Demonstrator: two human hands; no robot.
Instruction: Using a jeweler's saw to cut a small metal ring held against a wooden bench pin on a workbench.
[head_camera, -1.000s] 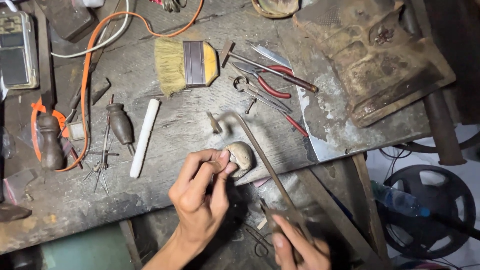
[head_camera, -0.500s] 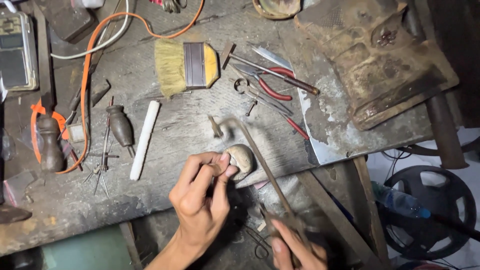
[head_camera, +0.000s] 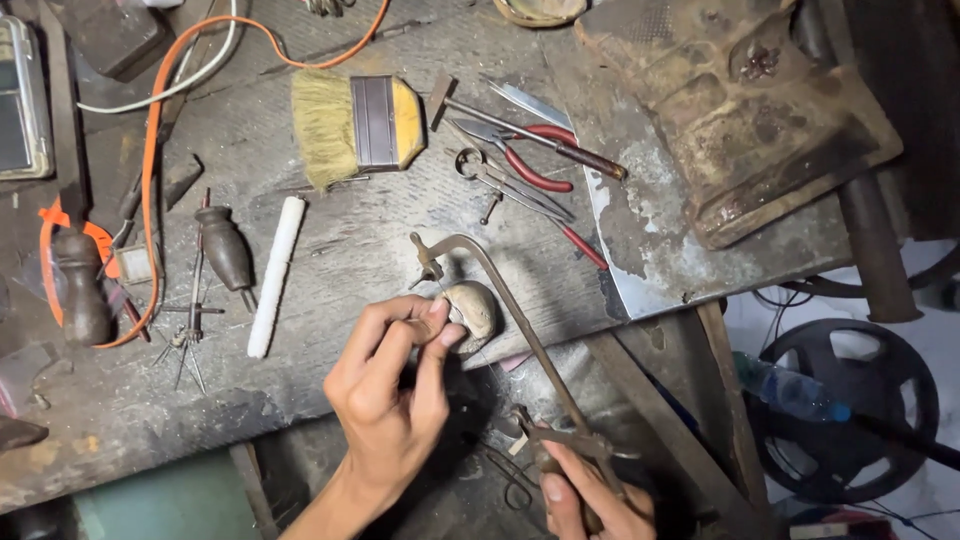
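Note:
My left hand (head_camera: 392, 385) pinches a small piece against the rounded wooden bench peg (head_camera: 474, 308) at the front edge of the worn workbench (head_camera: 330, 260). The piece itself is too small to make out between my fingertips. My right hand (head_camera: 590, 495), low at the frame's bottom, grips the handle of a rusty jeweller's saw (head_camera: 500, 300). Its frame arcs up over the peg, with the thin blade running down beside my left fingertips.
Above the peg lie a yellow brush (head_camera: 355, 122), red-handled pliers (head_camera: 530, 160), a small hammer (head_camera: 520, 125) and a white stick (head_camera: 275, 275). Wooden-handled gravers (head_camera: 228, 250) and an orange cable (head_camera: 150, 170) sit left. A rusty metal block (head_camera: 750, 110) fills the upper right; a black wheel (head_camera: 840, 410) is on the floor.
The saw has shifted slightly along its stroke and my right hand has dropped a little lower. My left hand stays pinched at the peg.

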